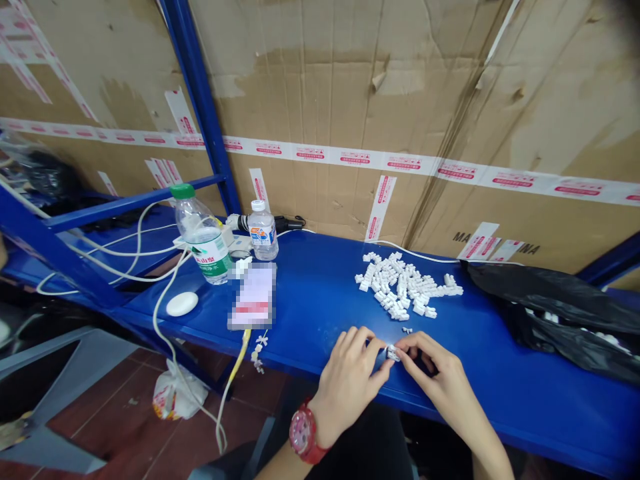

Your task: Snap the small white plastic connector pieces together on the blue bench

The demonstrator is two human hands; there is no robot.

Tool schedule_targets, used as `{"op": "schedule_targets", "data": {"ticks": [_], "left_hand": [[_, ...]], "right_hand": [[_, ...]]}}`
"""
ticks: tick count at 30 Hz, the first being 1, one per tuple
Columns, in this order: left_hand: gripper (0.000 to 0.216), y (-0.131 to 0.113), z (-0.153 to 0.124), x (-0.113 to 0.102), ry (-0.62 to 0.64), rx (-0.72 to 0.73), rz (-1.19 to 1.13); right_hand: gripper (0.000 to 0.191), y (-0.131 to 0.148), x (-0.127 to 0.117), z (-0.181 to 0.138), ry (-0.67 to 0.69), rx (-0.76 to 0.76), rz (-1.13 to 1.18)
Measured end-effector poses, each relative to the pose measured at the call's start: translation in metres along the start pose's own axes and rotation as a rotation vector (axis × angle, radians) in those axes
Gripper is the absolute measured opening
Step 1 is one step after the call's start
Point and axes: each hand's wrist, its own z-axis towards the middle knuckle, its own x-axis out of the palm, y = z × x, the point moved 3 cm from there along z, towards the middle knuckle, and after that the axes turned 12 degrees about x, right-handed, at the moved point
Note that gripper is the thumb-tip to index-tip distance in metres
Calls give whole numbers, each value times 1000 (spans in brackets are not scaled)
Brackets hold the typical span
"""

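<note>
Pinching a small white part (393,353) between them, the left hand (350,377) and the right hand (434,373) meet at the near edge of the blue worktop (320,293). The fingers (376,348) of each are closed on it, thumb against forefinger. A red wristwatch (303,435) sits on the left wrist.

Just beyond the hands lie two loose white pieces (407,329), and farther off a pile of similar parts (405,287). A crumpled black bag (550,307) rests on the worktop to the right.

To the left are a blurred-out card (253,297), a white oval object (182,303), a green-capped bottle (201,235) whose green-and-white label is too small to read, and a smaller bottle (263,230) with a blue-and-red label. White cables (150,270) loop around them and over the edge.

Behind stands a wall of cardboard sheets (425,87) crossed by white tape (360,158) with unreadable red print. Black letters "MA" and "NA" show beside stuck-on strips at the far right. A blue steel upright (200,100) rises at the left. The floor (100,413) below is red-brown tile, with a plastic bag (173,397) lying on it.
</note>
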Motion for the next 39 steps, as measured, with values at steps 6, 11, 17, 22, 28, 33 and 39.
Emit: {"op": "schedule_targets", "data": {"ticks": [6,11,17,22,28,33,39], "left_hand": [[12,-1,0,-1,4,4,12],[24,-3,2,-5,-58,25,-14],[18,-7,2,-10,-136,152,-55],[24,-10,1,-15,-175,200,-6],[22,-11,10,-15,-112,252,12],[23,-4,13,-7,-130,172,-11],[28,11,11,-7,-143,-39,-321]], "right_hand": [[20,-2,-2,2,37,-32,-26],[21,4,2,-1,-1,19,47],[20,12,11,-6,26,77,168],[18,14,11,-6,-19,112,213],[21,17,10,-4,-20,196,231],[20,8,0,-2,-218,277,222],[27,-27,-26,-6,-423,311,-3]]}}
